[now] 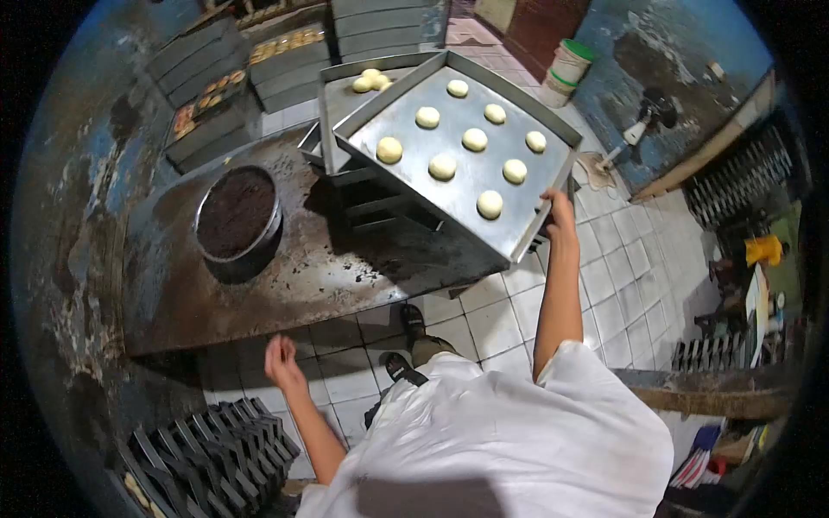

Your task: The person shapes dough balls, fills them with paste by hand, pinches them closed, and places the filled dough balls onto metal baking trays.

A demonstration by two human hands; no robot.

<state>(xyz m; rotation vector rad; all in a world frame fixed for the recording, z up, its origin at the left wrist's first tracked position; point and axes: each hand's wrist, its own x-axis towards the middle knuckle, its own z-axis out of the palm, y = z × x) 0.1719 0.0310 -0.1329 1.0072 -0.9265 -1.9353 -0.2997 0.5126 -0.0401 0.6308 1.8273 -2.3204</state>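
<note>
My right hand (560, 214) grips the near right corner of a metal baking tray (397, 183), its fingers partly hidden by the rim. Several round pale dough balls (474, 140) are spaced out over this tray, which lies tilted on top of other trays. Under it, a second tray (338, 110) shows a small cluster of dough balls (371, 80). My left hand (282, 361) hangs in front of the table edge with its fingers curled together, and nothing shows in it. Nearest to it on the table stands a round metal pot (274, 231) full of dark brown crumbly stuff (235, 213).
The stained table (173, 302) carries the pot and the tray stack. Behind stand trays of baked goods (289, 45). Stacked buckets (570, 65) are at the back right. Dark metal racks (216, 457) stand at lower left and right (743, 177). The floor is tiled.
</note>
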